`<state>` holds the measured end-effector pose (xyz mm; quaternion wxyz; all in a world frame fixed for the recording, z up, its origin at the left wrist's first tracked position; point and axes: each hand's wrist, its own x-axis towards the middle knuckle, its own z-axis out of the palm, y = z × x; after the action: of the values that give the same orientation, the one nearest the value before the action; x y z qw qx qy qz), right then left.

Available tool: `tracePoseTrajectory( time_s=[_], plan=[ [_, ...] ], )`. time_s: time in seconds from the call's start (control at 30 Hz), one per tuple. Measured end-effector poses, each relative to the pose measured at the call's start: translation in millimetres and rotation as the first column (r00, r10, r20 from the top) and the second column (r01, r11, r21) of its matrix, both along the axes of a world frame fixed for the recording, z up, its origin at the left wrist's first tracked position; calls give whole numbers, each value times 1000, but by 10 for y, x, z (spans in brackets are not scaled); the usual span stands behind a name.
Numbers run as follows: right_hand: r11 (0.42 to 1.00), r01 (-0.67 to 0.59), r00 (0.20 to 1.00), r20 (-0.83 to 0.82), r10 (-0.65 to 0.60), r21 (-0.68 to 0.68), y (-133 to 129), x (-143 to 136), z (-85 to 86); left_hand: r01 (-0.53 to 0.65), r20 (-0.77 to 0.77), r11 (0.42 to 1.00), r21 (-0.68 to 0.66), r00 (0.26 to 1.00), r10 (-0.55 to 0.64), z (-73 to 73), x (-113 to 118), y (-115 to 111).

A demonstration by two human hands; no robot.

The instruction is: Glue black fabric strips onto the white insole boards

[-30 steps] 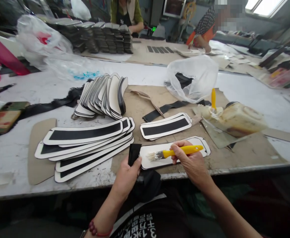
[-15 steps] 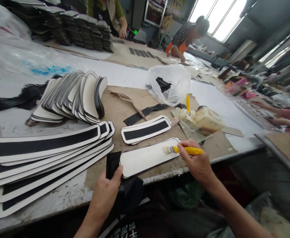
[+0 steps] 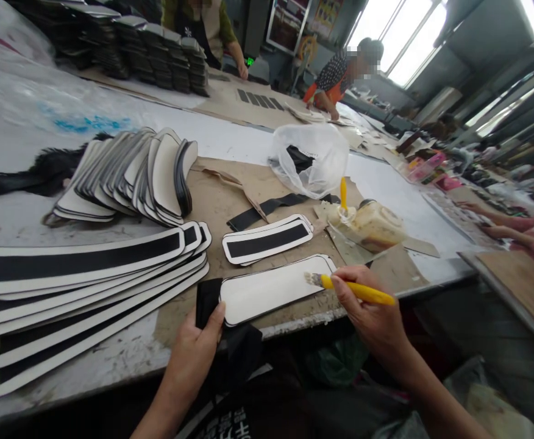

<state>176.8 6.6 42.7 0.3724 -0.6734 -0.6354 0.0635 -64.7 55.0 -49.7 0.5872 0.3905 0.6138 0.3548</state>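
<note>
My right hand [image 3: 370,305] grips a yellow-handled brush [image 3: 358,291], its bristles at the right part of a white curved strip [image 3: 267,291]. That strip lies on top of others by the table's front edge. With thumb on top, my left hand [image 3: 200,335] pinches the strip's left end together with a black cloth [image 3: 208,302], which hangs over the edge. Just behind lies a smaller white piece with a black centre [image 3: 268,241]. Long white strips with black centres [image 3: 79,259] are fanned out on the left.
Behind them stand a fanned pile of curved pieces [image 3: 164,177], a white plastic bag [image 3: 310,161] and a glue-smeared container [image 3: 377,222] beside an upright yellow brush [image 3: 343,194]. Dark stacks [image 3: 148,55] and two people are across the table; another person's arms show at right.
The brush in my right hand has moved slightly right, and its handle now points further right and down. My left hand keeps its hold. The person at the back has shifted a hand.
</note>
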Motion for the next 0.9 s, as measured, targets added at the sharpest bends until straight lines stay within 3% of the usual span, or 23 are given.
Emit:
tracePoseTrajectory(
  time_s=[0.07, 0.13, 0.27, 0.33, 0.5, 0.7, 0.9],
  plan=[
    [999, -8, 975, -224, -4, -53, 37, -205, -25, 36, 49, 999, -19, 998, -35, 20, 2, -4],
    [994, -61, 899, -437, 16, -91, 102, -414, -75, 54, 95, 998, -35, 994, -50, 31, 0, -1],
    [981, -151, 757, -652, 33, -125, 220, -692, -228, 64, 182, 996, -63, 982, -52, 39, -4, 11],
    [975, -156, 750, -661, 15, -155, 239, -721, -287, 68, 205, 995, -70, 977, -53, 39, -7, 9],
    [988, -76, 832, -554, -12, -136, 204, -684, -264, 73, 198, 996, -57, 978, -61, 27, -14, -12],
    [988, -94, 820, -572, 7, -124, 202, -777, -219, 65, 159, 997, -31, 985, -59, 51, -17, 4],
    [998, 49, 835, -546, -66, -45, 217, -561, -207, 45, 115, 999, -15, 992, -43, 90, -27, 29]
  ],
)
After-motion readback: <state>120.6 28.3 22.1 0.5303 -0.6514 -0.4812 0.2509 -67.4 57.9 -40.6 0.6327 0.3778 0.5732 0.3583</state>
